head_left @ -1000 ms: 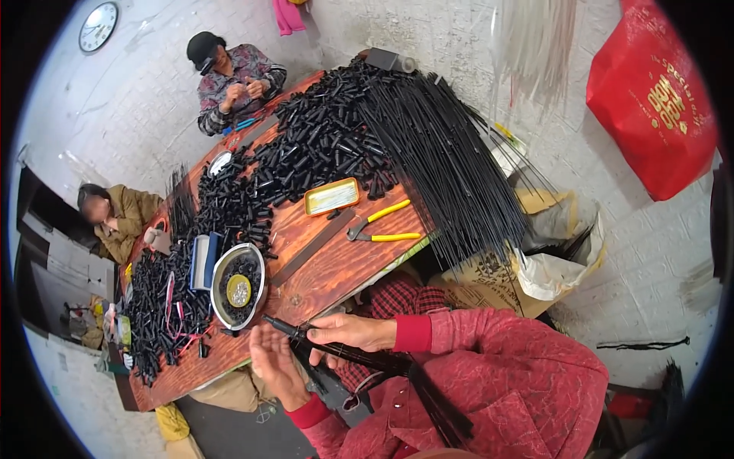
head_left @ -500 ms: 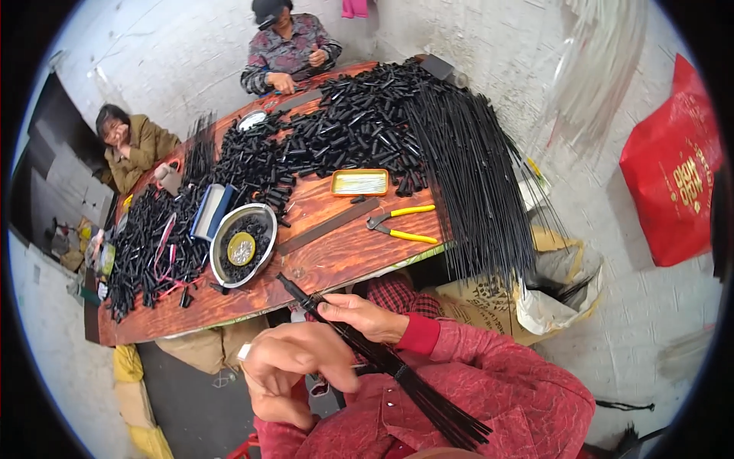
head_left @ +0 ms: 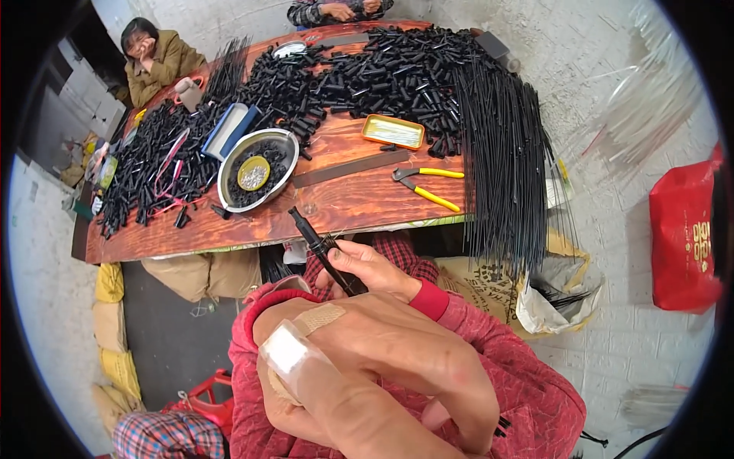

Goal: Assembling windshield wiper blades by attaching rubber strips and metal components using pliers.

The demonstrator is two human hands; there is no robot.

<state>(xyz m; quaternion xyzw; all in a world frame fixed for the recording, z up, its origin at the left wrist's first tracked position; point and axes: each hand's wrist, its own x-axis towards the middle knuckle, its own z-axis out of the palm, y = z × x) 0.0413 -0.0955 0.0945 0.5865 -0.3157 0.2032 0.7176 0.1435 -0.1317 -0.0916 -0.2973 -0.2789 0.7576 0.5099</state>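
My right hand point(head_left: 375, 266) is closed round a bundle of thin black umbrella ribs, gathered at a black plastic tube point(head_left: 307, 229) that sticks out past the thumb toward the table. My left hand point(head_left: 382, 359), large and near the camera, is raised over the lower part of the bundle. Its fingers curl downward, and what they hold, if anything, is hidden. A white dressing point(head_left: 287, 350) and tan plasters are on this hand. Just beyond it, a few rib tips point(head_left: 501, 427) show. Most of the bundle's length is covered by the left hand.
The wooden table point(head_left: 344, 203) bears heaped black tubes point(head_left: 382, 84), long black ribs point(head_left: 505, 161), yellow-handled pliers point(head_left: 428, 187), a metal bowl point(head_left: 287, 141), a flat metal bar point(head_left: 352, 168) and a yellow tray point(head_left: 393, 131). Two people sit beyond. A red bag point(head_left: 680, 237) is at the right.
My left hand has risen toward the camera and moved right, now covering much of the bundle. My right hand keeps its hold. The view has shifted, so the table sits higher.
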